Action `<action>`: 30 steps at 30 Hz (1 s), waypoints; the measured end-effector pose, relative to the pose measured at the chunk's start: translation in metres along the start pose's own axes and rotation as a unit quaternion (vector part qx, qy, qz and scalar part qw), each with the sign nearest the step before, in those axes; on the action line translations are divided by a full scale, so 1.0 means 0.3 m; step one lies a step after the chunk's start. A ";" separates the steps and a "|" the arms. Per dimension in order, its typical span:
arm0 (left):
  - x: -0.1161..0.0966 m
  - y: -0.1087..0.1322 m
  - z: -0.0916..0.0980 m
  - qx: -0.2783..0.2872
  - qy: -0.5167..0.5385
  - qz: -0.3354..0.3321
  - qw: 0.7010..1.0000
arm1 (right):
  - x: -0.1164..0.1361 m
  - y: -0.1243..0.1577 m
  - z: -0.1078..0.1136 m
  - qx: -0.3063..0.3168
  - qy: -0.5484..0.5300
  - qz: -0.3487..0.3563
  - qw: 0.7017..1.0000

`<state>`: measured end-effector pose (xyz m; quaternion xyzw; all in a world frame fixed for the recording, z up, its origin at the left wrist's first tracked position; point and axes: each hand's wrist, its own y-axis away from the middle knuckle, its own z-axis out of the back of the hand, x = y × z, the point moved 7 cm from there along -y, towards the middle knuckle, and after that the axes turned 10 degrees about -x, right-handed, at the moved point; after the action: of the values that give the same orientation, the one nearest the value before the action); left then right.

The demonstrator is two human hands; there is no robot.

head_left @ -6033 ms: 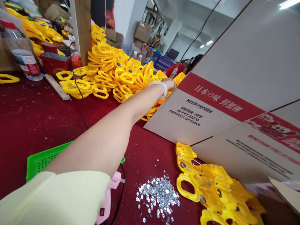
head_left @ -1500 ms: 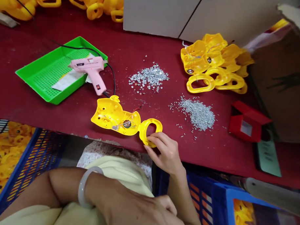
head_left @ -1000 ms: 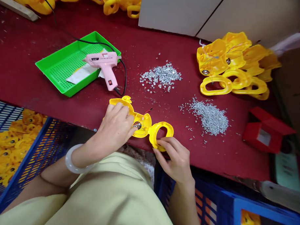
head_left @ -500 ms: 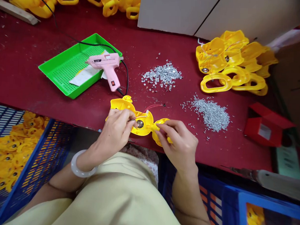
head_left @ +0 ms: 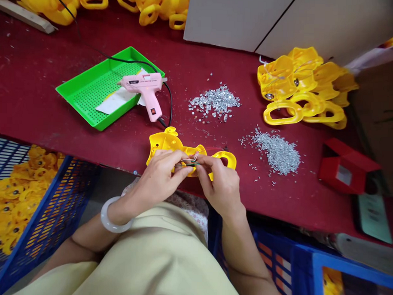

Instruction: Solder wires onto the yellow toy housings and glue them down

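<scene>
Pinching one thin wire (head_left: 192, 163) tight, the left hand (head_left: 158, 176) and right hand (head_left: 219, 182) meet over one yellow plastic piece (head_left: 167, 142). It lies sideways on the red table (head_left: 41, 73), its ring end (head_left: 224, 153) pointing right.

The bare left hand (head_left: 158, 179) and bare right hand (head_left: 219, 185) rest palm-down at centre, forearms angled inward, with the pinched fingertips (head_left: 184, 169) of both hands nearly meeting.

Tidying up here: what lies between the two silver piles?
Between the round pile and the thin-bit pile, the head view shows red cloth with stray silver bits.
</scene>
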<state>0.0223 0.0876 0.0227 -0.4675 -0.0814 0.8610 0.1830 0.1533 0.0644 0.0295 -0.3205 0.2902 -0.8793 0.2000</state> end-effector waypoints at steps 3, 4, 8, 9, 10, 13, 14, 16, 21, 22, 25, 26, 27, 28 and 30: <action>-0.009 -0.001 0.000 -0.015 0.003 0.001 1.000 | 0.012 -0.005 -0.001 0.000 -0.018 -0.005 1.000; -0.007 0.000 -0.001 -0.018 0.000 0.008 1.000 | 0.015 -0.006 -0.003 0.002 -0.031 -0.005 1.000; 0.003 0.003 0.002 -0.023 0.017 0.045 0.999 | -0.001 -0.003 -0.008 -0.008 -0.086 -0.046 0.995; 0.004 0.002 0.001 -0.019 0.031 0.052 0.998 | -0.013 -0.001 -0.008 -0.018 -0.097 -0.070 0.993; 0.006 0.002 -0.002 -0.009 0.050 0.061 0.997 | -0.024 0.002 -0.007 -0.028 -0.108 -0.093 0.989; 0.016 0.002 -0.024 0.037 0.132 0.098 0.986 | -0.037 0.002 -0.002 -0.057 -0.142 -0.122 0.981; 0.020 0.003 -0.031 0.049 0.156 0.110 0.980 | -0.035 0.000 -0.001 -0.063 -0.151 -0.121 0.979; 0.027 0.001 -0.038 0.054 0.185 0.127 0.973 | -0.027 -0.005 0.000 -0.066 -0.160 -0.114 0.978; 0.037 -0.004 -0.030 0.026 0.195 0.158 0.968 | -0.045 0.017 -0.026 -0.044 -0.226 -0.192 0.954; 0.038 -0.005 -0.027 0.021 0.194 0.161 0.967 | -0.055 0.026 -0.032 -0.042 -0.244 -0.216 0.944; 0.040 -0.009 -0.017 0.008 0.181 0.156 0.971 | -0.069 0.039 -0.035 -0.047 -0.256 -0.233 0.937; 0.041 -0.009 -0.015 0.009 0.174 0.151 0.973 | -0.071 0.038 -0.033 -0.049 -0.253 -0.229 0.939; 0.043 -0.009 -0.014 0.011 0.168 0.148 0.975 | -0.074 0.037 -0.031 -0.049 -0.253 -0.228 0.939; 0.045 -0.008 -0.013 0.015 0.163 0.145 0.976 | -0.078 0.035 -0.031 -0.048 -0.257 -0.230 0.937; 0.047 -0.008 -0.011 0.021 0.155 0.139 0.978 | -0.083 0.031 -0.032 -0.046 -0.273 -0.234 0.932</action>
<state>0.0186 0.0951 0.0105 -0.5984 0.0315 0.7964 0.0820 0.1662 0.0746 0.0065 -0.6157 0.1809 -0.7656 0.0452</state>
